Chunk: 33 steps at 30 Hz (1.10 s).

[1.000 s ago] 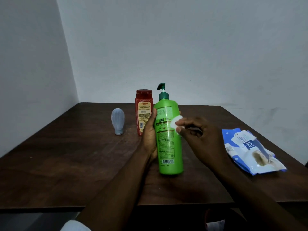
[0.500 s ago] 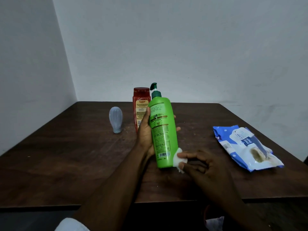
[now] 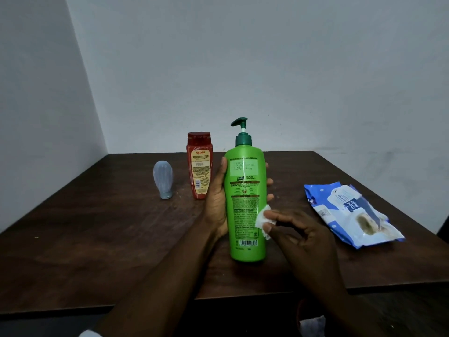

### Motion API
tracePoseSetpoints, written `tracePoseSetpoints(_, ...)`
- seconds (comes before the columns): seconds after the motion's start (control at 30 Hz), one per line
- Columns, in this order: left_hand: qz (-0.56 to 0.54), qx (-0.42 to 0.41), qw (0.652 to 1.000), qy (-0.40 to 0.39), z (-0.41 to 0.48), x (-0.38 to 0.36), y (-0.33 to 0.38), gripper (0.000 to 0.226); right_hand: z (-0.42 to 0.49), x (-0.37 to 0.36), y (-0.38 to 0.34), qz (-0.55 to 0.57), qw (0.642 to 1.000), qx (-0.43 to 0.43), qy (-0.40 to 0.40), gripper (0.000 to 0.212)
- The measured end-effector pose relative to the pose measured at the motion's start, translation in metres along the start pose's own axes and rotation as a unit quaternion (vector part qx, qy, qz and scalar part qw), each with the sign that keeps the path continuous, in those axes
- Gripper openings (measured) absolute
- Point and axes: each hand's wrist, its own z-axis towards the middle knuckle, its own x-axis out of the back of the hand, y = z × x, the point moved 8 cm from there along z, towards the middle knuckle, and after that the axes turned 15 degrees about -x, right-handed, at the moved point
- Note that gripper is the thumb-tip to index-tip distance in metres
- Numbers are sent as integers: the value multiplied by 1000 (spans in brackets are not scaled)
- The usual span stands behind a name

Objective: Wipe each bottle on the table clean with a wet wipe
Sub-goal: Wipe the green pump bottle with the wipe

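Green pump bottle (image 3: 245, 203) - upright, back label facing the camera, crumpled white wet wipe (image 3: 262, 221) against its lower right side. Red bottle (image 3: 199, 166) and small grey bottle (image 3: 163, 182) - standing behind, left.

green bottle (image 3: 245, 190) showing "health shampoo" on back label, barcode sitting near base, finer print staying unreadable. red bottle (image 3: 199, 166) reading "karthika". wipes pack (image 3: 349, 210) showing "mee mee", upside down.
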Motion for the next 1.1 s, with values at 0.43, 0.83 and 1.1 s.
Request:
tracePoseSetpoints(0.43,-50,-12,998,34,-4,-8,12,75,-20,5,-15,-41,998,44,8,26)
tracePoseSetpoints(0.83,-78,-51,989,113,21,-47,34,71,-27,29,-58,101,986,90,94,25)
tracePoseSetpoints(1.1,-122,-57,978,162,24,-67,31,68,-50,32,-94,-63,938,253,229,18)
